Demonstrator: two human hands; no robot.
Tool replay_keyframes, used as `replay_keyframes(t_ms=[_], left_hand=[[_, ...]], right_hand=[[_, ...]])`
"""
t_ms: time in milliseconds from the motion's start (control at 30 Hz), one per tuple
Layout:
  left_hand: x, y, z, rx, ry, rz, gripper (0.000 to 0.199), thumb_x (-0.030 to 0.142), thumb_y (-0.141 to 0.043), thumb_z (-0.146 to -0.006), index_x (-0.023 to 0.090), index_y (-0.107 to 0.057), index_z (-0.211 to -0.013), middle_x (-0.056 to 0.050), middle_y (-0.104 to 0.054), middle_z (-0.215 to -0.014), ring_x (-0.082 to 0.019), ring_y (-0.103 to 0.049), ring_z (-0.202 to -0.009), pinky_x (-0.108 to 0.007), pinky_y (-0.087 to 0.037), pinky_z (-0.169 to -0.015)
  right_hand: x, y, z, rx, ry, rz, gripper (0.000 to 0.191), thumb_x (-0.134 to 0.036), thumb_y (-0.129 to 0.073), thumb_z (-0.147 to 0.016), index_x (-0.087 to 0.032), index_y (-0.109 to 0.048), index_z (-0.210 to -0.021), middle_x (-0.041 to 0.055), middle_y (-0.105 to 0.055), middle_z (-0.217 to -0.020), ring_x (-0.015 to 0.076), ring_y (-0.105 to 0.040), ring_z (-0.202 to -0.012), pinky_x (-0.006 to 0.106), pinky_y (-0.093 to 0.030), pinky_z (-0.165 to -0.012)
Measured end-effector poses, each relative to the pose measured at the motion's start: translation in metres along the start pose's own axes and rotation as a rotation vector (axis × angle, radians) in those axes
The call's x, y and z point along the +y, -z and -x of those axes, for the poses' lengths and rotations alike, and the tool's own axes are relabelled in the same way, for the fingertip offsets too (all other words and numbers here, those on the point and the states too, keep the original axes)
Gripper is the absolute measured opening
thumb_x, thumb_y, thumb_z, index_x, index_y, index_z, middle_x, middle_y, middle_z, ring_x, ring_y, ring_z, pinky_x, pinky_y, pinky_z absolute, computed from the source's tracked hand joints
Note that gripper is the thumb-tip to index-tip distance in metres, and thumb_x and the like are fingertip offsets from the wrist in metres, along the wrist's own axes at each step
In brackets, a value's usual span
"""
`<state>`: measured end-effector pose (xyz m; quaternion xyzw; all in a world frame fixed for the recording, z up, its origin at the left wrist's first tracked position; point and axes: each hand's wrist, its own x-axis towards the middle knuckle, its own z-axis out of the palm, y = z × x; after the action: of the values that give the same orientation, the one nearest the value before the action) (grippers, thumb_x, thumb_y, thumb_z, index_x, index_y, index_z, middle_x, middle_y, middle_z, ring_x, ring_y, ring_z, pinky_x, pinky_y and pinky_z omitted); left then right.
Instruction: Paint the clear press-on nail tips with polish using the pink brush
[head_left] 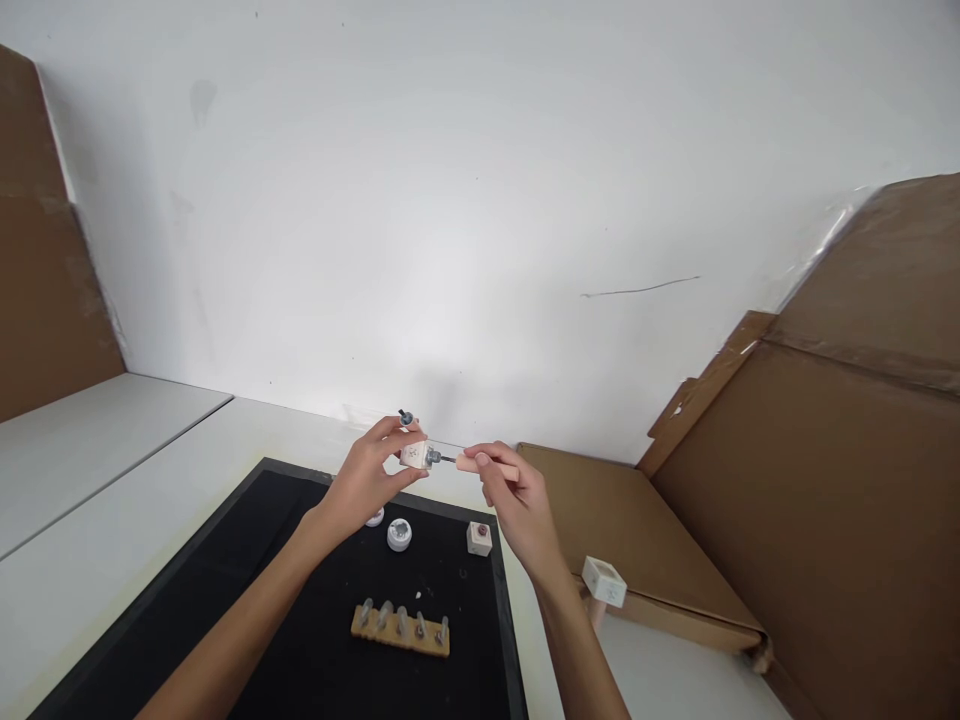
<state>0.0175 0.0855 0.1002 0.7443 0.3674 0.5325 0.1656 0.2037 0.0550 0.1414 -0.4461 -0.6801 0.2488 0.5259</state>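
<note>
My left hand (367, 470) holds a small white square bottle (414, 455) tilted on its side, its neck pointing right. A pinkish piece with a dark end (407, 419) also sits between the fingers of that hand. Fingers of my right hand (517, 490) are closed round a pink brush handle (487, 466), whose thin dark stem reaches to the bottle's neck. Whether the brush tip is inside the neck is too small to tell. Both hands are raised above the far edge of a black mat.
On the black mat (300, 540) are a wooden strip (401, 632) with several clear nail tips, a round white jar (399, 535), another partly hidden jar, and a white cube (479, 539). A white square bottle (604, 580) stands by a flat cardboard box (637, 520) at right.
</note>
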Motion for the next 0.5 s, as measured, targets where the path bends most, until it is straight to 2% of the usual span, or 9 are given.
replay_keyframes(t_ms=[133,267,367,500], left_hand=[[0.002,-0.0006,0.0002,-0.011,-0.019,-0.023,0.025,0.022,-0.067,-0.079,0.026,-0.066,-0.104,-0.007,-0.06,-0.105,-0.025,-0.061,-0.1,-0.037,-0.052,-0.082],[0.0059,-0.0005,0.0011,-0.028,-0.035,-0.045,0.027,0.021,-0.068,-0.078,0.025,-0.066,-0.105,-0.008,-0.06,-0.105,-0.026,-0.061,-0.102,-0.036,-0.052,-0.081],[0.0084,0.0003,0.0022,-0.033,-0.049,-0.069,0.027,0.02,-0.066,-0.079,0.025,-0.066,-0.105,-0.008,-0.059,-0.107,-0.025,-0.061,-0.099,-0.035,-0.053,-0.078],[0.0095,0.0011,0.0037,-0.026,-0.072,-0.107,0.026,0.019,-0.064,-0.081,0.026,-0.066,-0.106,-0.009,-0.057,-0.111,-0.024,-0.062,-0.093,-0.036,-0.054,-0.078]], right_hand=[[0.0019,-0.0019,0.0005,-0.031,-0.002,0.006,0.024,-0.04,-0.052,-0.084,-0.02,-0.065,-0.083,0.0004,-0.059,-0.061,0.0122,-0.045,-0.049,0.024,-0.036,-0.046],[0.0031,-0.0041,-0.0001,-0.047,0.001,0.016,0.019,-0.038,-0.06,-0.079,-0.021,-0.063,-0.086,0.0021,-0.065,-0.072,0.0133,-0.052,-0.055,0.024,-0.04,-0.048],[0.0029,-0.0045,-0.0009,-0.043,0.009,0.036,0.017,-0.037,-0.064,-0.075,-0.021,-0.064,-0.081,0.0037,-0.067,-0.078,0.016,-0.057,-0.063,0.025,-0.043,-0.051],[0.0044,-0.0033,-0.0006,-0.032,0.0,0.068,0.015,-0.036,-0.067,-0.073,-0.021,-0.066,-0.075,0.0027,-0.067,-0.071,0.017,-0.057,-0.063,0.026,-0.045,-0.054]])
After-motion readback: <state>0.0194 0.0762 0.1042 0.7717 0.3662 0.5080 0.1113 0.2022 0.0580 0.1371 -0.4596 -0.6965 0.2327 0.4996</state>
